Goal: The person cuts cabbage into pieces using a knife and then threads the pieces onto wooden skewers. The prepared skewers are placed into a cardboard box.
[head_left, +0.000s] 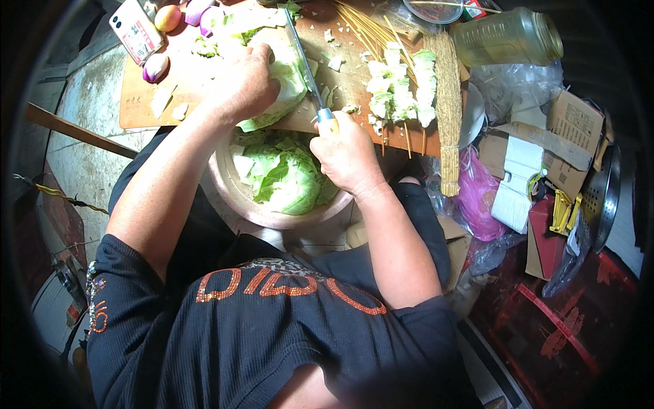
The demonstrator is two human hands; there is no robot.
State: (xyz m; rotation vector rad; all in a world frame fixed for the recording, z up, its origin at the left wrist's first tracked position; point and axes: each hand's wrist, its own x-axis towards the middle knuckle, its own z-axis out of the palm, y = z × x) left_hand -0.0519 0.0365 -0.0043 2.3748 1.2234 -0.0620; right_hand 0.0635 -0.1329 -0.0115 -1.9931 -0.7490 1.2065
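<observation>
My right hand (347,153) is closed around the handle of a kitchen knife (301,56), whose blade points away from me along the right side of a cut cabbage (288,94). The cabbage lies on a wooden cutting board (342,97). Over its left part is my left hand (253,82), fingers bent; whether they grip a leaf cannot be told. Below the board's near edge, a pale basin (255,217) holds more cabbage (288,181). On the board's right, cabbage pieces (401,92) are threaded on skewers, with bare skewers (357,25) behind them.
A phone (134,33), onions (155,67) and a reddish-yellow round fruit or vegetable (167,18) are at the upper left. A straw whisk broom (448,112) crosses the board's right end. Beyond it are a large jar (506,38), plastic bags (480,199) and cardboard (575,133).
</observation>
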